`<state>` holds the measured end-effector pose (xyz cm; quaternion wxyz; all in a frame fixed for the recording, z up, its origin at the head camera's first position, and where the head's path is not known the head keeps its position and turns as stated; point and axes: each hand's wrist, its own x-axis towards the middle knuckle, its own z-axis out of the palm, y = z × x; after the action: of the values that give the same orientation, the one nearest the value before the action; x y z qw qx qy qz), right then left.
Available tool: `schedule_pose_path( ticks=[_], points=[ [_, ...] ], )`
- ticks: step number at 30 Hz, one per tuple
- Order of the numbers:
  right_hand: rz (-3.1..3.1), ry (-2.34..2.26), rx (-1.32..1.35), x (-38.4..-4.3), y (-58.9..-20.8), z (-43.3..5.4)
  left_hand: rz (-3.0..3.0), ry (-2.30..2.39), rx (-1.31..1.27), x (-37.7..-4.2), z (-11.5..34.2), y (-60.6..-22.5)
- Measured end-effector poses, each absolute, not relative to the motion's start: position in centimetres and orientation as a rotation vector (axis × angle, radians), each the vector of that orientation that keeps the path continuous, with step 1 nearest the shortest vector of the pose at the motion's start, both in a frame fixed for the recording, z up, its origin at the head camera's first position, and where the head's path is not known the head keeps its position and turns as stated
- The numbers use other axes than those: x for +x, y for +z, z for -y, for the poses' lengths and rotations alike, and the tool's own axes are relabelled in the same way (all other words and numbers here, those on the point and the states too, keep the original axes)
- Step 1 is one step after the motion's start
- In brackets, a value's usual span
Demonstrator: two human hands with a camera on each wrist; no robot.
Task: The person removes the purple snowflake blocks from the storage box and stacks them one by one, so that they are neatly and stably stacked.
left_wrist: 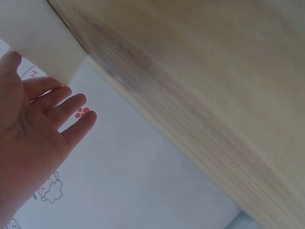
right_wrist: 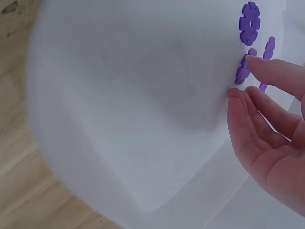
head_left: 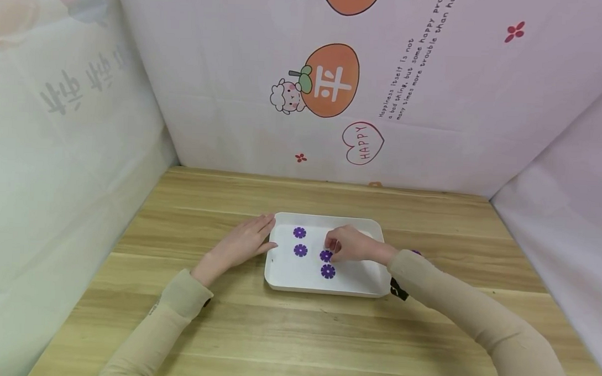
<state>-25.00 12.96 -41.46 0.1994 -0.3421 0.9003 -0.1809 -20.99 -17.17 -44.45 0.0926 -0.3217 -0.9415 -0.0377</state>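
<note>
A white tray (head_left: 362,281) lies on the table with several purple snowflake-shaped discs inside. My left hand (head_left: 245,241) rests on the tray's left end, its fingers extended at the back corner and its thumb over the rim. In the left wrist view the left hand (left_wrist: 35,114) shows relaxed, spread fingers against the tray wall (left_wrist: 52,52). My right hand (head_left: 351,244) reaches into the tray and pinches a purple disc (head_left: 325,256) between thumb and fingertips. Another purple disc (head_left: 328,271) lies right in front of it. Two more, a rear disc (head_left: 299,233) and a nearer disc (head_left: 300,250), lie to the left.
The wooden table (head_left: 296,337) spreads around the tray. Behind it stands a printed white backdrop (head_left: 243,125), with pale sheets at both sides. A bit of something purple (head_left: 416,252) peeks out behind the right sleeve, and a black strap (head_left: 399,290) shows under that wrist.
</note>
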Motion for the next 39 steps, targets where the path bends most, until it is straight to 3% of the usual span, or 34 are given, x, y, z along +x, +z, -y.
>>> schedule_pose_path(
  ticks=[39],
  points=[
    [-2.539, -0.418, -0.884, -25.39, -42.33, -12.26, 2.831, -0.117, -0.94, -20.99, 17.05, -44.33]
  ],
)
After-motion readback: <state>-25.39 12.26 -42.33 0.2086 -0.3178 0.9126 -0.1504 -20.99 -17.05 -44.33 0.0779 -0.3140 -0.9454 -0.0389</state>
